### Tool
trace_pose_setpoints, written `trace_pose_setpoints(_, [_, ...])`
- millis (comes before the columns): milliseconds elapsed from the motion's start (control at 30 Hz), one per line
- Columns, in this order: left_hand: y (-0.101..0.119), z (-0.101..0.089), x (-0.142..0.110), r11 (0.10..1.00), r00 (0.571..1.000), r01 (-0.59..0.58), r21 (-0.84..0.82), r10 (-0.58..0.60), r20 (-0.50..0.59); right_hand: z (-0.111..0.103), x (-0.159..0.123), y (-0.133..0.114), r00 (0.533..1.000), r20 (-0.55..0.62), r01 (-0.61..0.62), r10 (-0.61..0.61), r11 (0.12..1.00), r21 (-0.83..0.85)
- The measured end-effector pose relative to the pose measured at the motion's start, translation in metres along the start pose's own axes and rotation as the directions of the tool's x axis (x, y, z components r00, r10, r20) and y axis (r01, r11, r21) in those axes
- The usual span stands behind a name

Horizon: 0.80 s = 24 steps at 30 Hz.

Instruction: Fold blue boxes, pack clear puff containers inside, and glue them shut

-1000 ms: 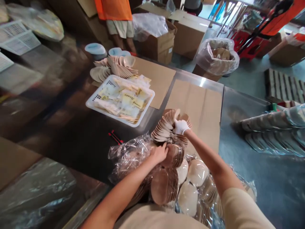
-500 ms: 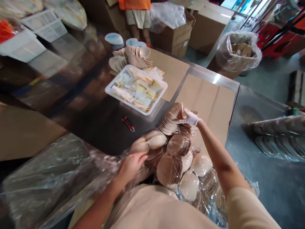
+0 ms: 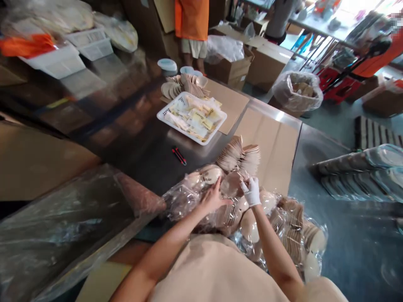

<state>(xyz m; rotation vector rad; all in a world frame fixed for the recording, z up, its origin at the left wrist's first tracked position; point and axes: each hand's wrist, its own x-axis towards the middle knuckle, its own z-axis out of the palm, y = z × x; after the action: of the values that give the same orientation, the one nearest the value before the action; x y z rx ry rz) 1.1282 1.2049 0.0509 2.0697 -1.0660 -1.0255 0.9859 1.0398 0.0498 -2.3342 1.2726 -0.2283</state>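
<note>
A clear plastic bag (image 3: 292, 235) full of stacked beige foam cups lies at the table's near edge, against my body. My bare left hand (image 3: 212, 199) rests with fingers spread on a stack of cups (image 3: 231, 212) inside the bag. My right hand (image 3: 251, 191), in a white glove, is closed on cups at the top of that pile. Just beyond the bag, a fanned heap of loose cups (image 3: 239, 157) lies on a sheet of brown cardboard (image 3: 277, 151).
A white basket of yellow packets (image 3: 192, 118) stands mid-table, with more cups (image 3: 181, 86) behind it. A red cutter (image 3: 179, 155) lies on the steel table (image 3: 126, 138). Crumpled plastic sheeting (image 3: 63, 226) lies at left. A person in orange (image 3: 192, 25), boxes and a lined bin (image 3: 297, 90) stand beyond.
My gloved right hand came back from the fanned heap to the bagged pile. My left hand shifted right onto the stack beside it. The view swung left.
</note>
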Motion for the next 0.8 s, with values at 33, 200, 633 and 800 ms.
trace_pose_setpoints(33, [0.007, 0.006, 0.006, 1.0, 1.0, -0.024, -0.011, 0.024, 0.008, -0.003, -0.014, -0.006, 0.998, -0.034, 0.051, -0.05, 0.998, 0.038])
trace_pose_setpoints(200, [0.007, -0.001, -0.013, 0.973, 0.976, -0.217, -0.074, 0.218, 0.011, -0.035, -0.086, -0.028, 0.945, -0.092, 0.327, -0.314, 0.922, 0.208])
trace_pose_setpoints(633, [0.03, -0.083, -0.143, 0.928, 0.893, -0.285, 0.238, 0.348, -0.285, -0.175, -0.086, -0.155, 0.654, 0.224, 0.722, -0.722, 0.685, 0.098])
trace_pose_setpoints(800, [0.01, -0.099, -0.152, 0.878, 0.842, -0.471, -0.083, 0.42, -0.34, -0.146, -0.061, -0.154, 0.463, 0.051, 0.603, -0.885, 0.357, 0.714])
